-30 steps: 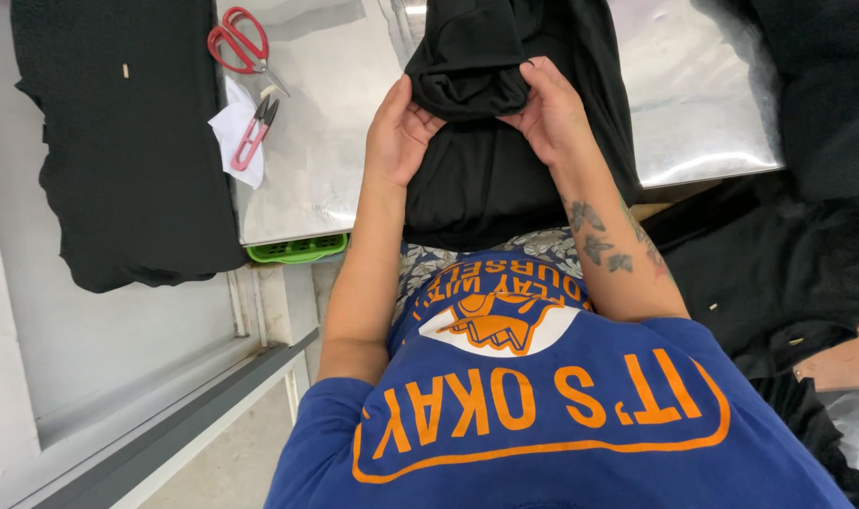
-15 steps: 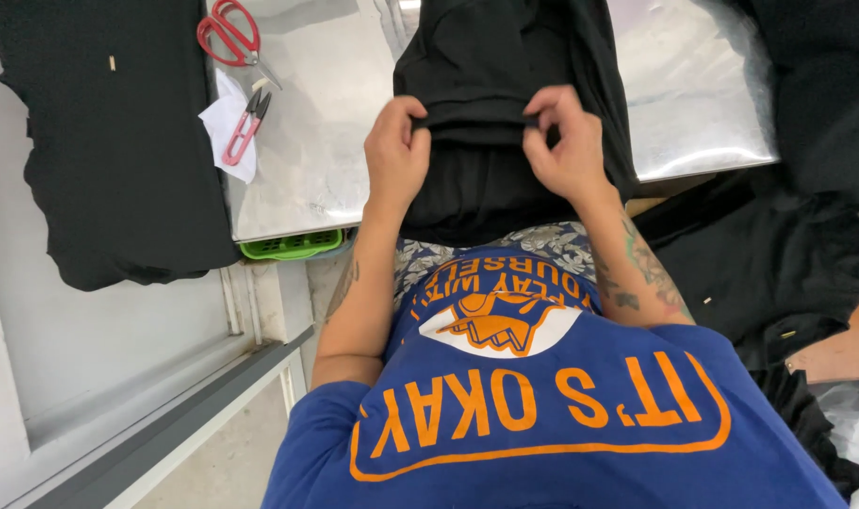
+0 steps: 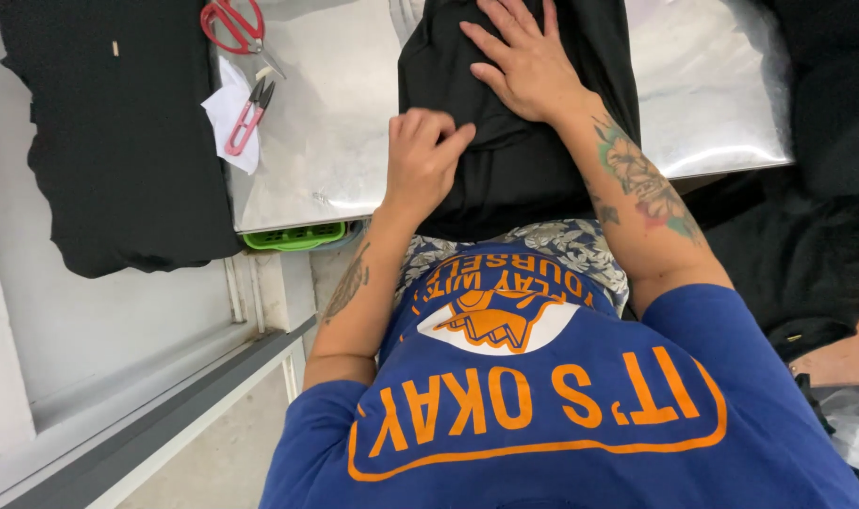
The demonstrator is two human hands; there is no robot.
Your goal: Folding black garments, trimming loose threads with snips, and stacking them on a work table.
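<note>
Black cloth (image 3: 118,141) lies flat at the far left, spread over the pale surface and hanging a little over the edge of the metal table (image 3: 344,123). On the table, near its left side, red scissors (image 3: 231,24) rest at the top, and just below them small red thread snips (image 3: 248,115) lie on a white scrap of paper (image 3: 227,118). Under the table edge a green plastic basket (image 3: 293,236) shows partly.

In the middle, the black garment (image 3: 514,170) lies on the table in front of the person and hangs over the near edge. The left hand (image 3: 422,162) is on its left border, fingers curled and pinching the fabric between thumb and fingertips. The right hand (image 3: 523,61) is further up on the same garment, pressed flat, fingers spread and loose, grasping nothing.

At the right, shiny clear plastic (image 3: 712,85) covers the table, and more dark fabric (image 3: 816,236) is piled beside it.
</note>
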